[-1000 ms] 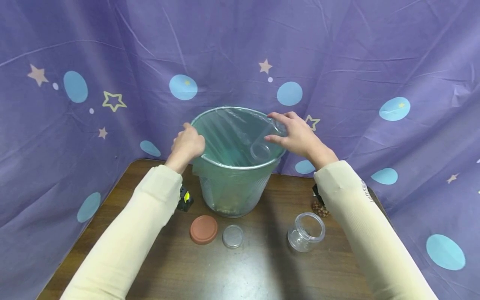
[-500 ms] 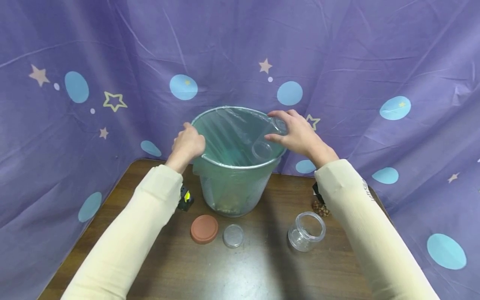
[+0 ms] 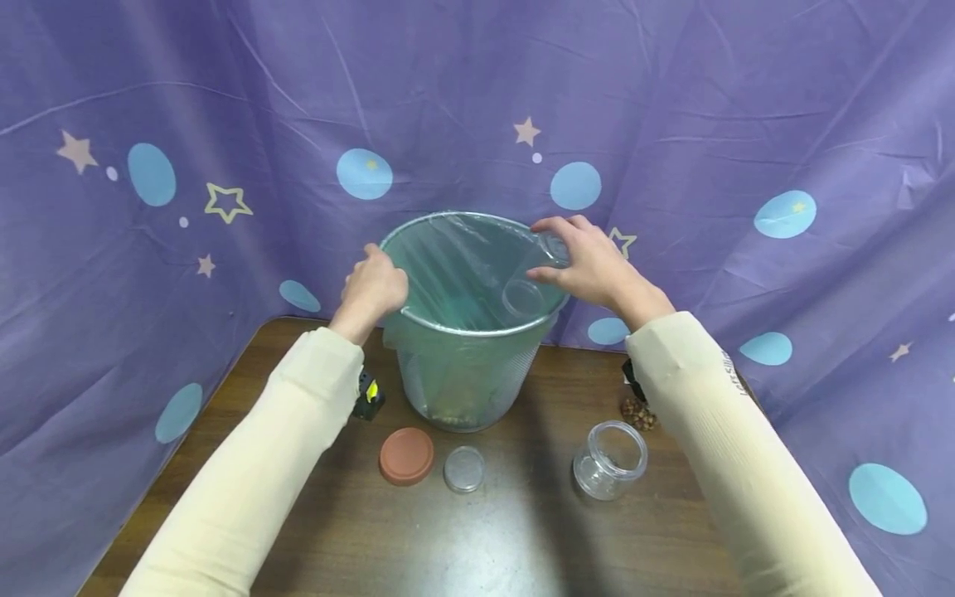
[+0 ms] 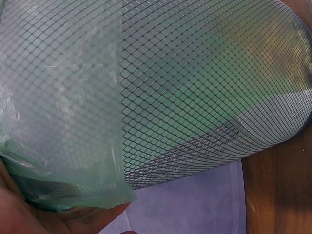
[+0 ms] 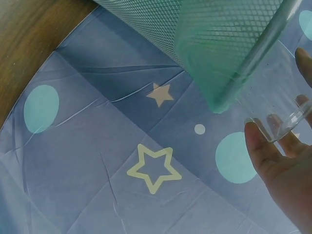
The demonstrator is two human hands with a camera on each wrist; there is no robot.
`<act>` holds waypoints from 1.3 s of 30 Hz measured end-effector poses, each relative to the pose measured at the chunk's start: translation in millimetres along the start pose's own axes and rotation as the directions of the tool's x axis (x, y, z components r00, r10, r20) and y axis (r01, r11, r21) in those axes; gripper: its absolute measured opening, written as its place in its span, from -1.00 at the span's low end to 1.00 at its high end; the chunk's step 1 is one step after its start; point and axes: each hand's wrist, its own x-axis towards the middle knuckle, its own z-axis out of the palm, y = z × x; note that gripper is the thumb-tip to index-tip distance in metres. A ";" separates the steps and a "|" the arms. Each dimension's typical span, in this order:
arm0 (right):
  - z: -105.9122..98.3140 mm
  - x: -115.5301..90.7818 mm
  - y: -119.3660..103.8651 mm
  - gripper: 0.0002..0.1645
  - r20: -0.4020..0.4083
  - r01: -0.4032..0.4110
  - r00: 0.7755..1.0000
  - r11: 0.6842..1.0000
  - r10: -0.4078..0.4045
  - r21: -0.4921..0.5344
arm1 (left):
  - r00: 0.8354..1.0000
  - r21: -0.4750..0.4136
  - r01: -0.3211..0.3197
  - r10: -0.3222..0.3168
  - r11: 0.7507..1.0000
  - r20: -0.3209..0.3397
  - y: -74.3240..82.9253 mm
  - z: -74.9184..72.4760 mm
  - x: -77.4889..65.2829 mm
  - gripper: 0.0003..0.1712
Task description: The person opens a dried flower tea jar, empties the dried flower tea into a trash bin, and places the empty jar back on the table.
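Note:
A mesh wastebasket [image 3: 507, 381], lined with a thin green plastic bag [image 3: 440, 290], stands upright on the table. My left hand [image 3: 375, 284] grips its left rim over the bag; in the left wrist view, the left hand's fingers [image 4: 83, 217] lie beneath the folded bag edge. At the right side, my right hand [image 3: 597, 269] holds a clear jar [image 3: 524, 298] tipped over the basket, its round mouth pointing down and inward. In the right wrist view, the right hand's fingers [image 5: 263, 146] curl round the base of this transparent jar [image 5: 273, 92]. No contents show inside it.
An orange-brown lid [image 3: 406, 456] and a small clear lid [image 3: 464, 469] lie in front of the basket. Another clear jar [image 3: 606, 464] stands right of them. Small brown pieces [image 3: 638, 414] sit partly behind the right sleeve. A purple curtain [image 3: 462, 99] hangs behind the table [image 3: 418, 547].
The right hand and its jar have shifted very slightly, the jar's mouth moving a little up and right. The left hand and the basket stay where they were.

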 end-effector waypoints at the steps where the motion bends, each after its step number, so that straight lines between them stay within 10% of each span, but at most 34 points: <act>1: -0.3 0.0 0.2 -0.23 -0.002 -0.002 1.000 1.000 0.002 -0.002 | 1.000 0.000 -0.001 0.001 1.000 0.001 0.4 -0.1 -0.1 -0.18; 39: -8.8 -12.2 10.3 -0.19 -0.025 -0.026 0.999 0.998 0.027 0.060 | 1.000 -0.006 0.008 -0.008 1.000 -0.001 -0.7 1.4 0.5 -0.18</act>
